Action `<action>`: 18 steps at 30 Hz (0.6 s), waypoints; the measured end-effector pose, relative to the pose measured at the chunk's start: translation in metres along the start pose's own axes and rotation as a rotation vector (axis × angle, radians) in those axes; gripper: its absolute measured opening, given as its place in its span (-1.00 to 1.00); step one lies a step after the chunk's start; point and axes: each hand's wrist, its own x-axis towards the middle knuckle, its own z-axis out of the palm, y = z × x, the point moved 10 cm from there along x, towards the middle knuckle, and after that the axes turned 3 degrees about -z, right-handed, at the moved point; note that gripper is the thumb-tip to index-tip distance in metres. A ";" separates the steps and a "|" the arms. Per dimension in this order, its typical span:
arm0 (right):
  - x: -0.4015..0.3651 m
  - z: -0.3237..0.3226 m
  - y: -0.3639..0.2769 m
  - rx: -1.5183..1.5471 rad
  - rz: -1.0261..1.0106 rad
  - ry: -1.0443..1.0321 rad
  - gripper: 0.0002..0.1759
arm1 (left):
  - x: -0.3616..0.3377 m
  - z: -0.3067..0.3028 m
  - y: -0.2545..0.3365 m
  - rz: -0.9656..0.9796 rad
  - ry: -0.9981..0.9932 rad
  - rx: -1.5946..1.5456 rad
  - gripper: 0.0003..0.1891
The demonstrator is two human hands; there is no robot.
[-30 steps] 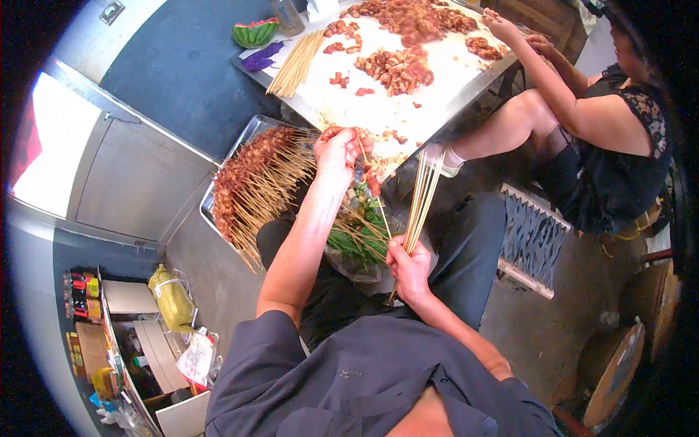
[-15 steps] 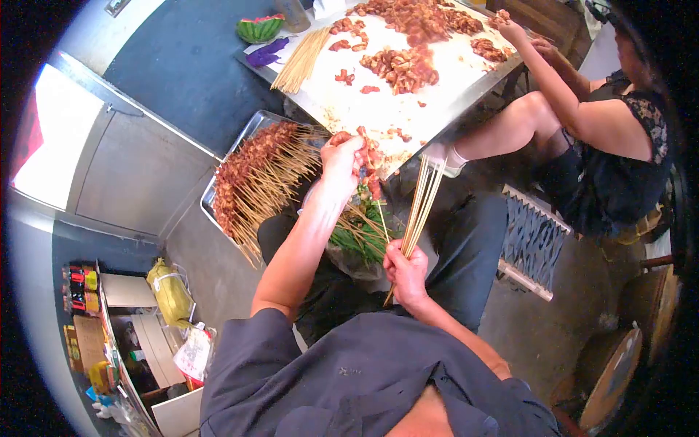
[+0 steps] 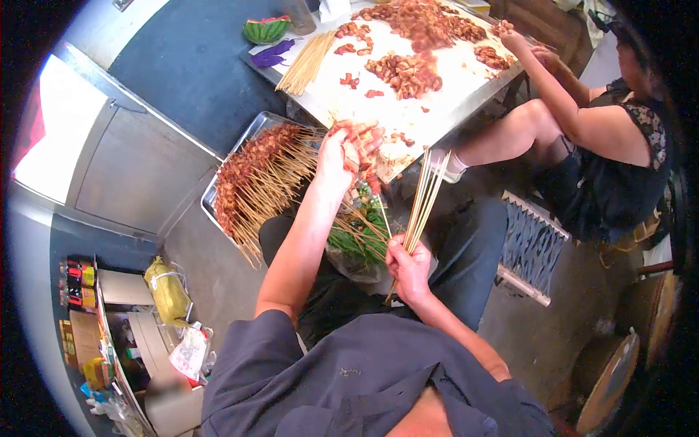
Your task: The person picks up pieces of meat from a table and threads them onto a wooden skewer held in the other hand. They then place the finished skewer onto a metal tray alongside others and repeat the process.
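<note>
My left hand [image 3: 342, 154] is stretched out to the near edge of the steel table [image 3: 408, 116], its fingers closed on red meat pieces [image 3: 362, 135]. A partly loaded skewer with meat [image 3: 373, 182] hangs just below that hand. Over my lap, my right hand [image 3: 408, 266] grips a bundle of bare bamboo skewers [image 3: 424, 193] that fans upward toward the table edge. Piles of raw meat [image 3: 404, 69] lie spread over the tabletop.
A metal tray [image 3: 256, 125] at left holds several finished meat skewers [image 3: 251, 178]. A bag of green vegetables [image 3: 357, 244] sits on my lap. Loose skewers [image 3: 306, 62] and a watermelon slice [image 3: 266, 29] lie at the table's far end. Another person [image 3: 604, 138] sits right, hands on meat [image 3: 513, 36].
My left hand has shifted up and right to the table edge and closed on meat pieces. The skewer bundle in my right hand has barely moved.
</note>
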 end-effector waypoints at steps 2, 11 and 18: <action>0.000 -0.001 0.004 -0.013 -0.003 -0.018 -0.95 | -0.001 0.005 0.020 0.190 0.011 0.047 -0.85; -0.002 -0.012 0.007 0.010 0.014 0.010 -0.92 | 0.001 0.012 0.076 0.444 0.147 0.569 -0.86; 0.002 -0.018 0.003 -0.011 0.000 0.063 -0.94 | 0.041 -0.001 0.114 0.601 0.212 1.500 -0.89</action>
